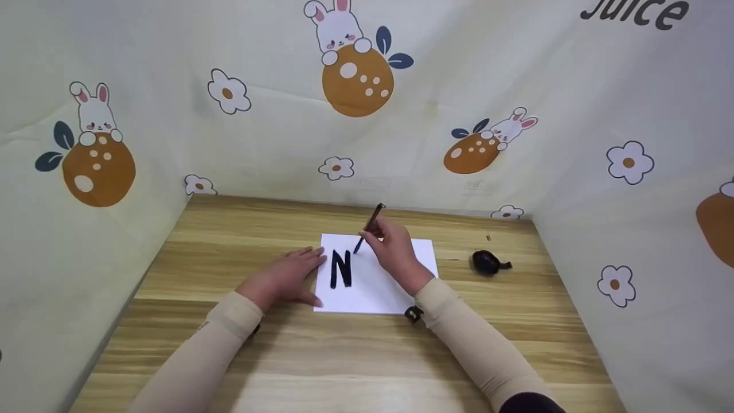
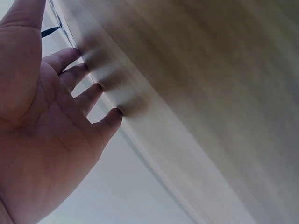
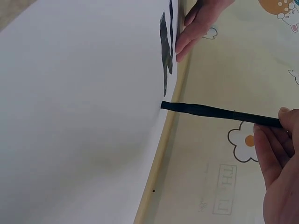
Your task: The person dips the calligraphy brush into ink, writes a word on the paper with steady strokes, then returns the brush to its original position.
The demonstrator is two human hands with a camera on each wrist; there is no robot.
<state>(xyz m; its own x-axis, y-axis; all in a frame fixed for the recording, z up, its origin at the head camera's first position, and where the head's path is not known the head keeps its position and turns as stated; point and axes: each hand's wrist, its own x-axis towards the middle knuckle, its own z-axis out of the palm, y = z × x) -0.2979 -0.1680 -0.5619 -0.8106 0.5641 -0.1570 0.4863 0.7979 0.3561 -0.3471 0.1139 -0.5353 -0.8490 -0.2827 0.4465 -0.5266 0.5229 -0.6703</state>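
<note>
My right hand (image 1: 391, 246) pinches a slim black paintbrush (image 1: 369, 228) between thumb and fingers, its tip pointing down at the white sheet of paper (image 1: 378, 287). In the right wrist view the flat dark tip of the paintbrush (image 3: 201, 110) is close over the paper, near the end of a black stroke. A thick black letter N (image 1: 341, 268) stands on the paper's left part, just left of the tip. My left hand (image 1: 287, 277) lies with fingers spread along the paper's left edge, fingertips and thumb on it. The left wrist view shows its palm and straight fingers (image 2: 100, 100).
A small round black pot (image 1: 486, 262) with a short handle sits on the wooden table (image 1: 275, 361) to the right of the paper. Pale cloth walls (image 1: 275, 137) printed with rabbits, oranges and flowers enclose the table at the back and both sides.
</note>
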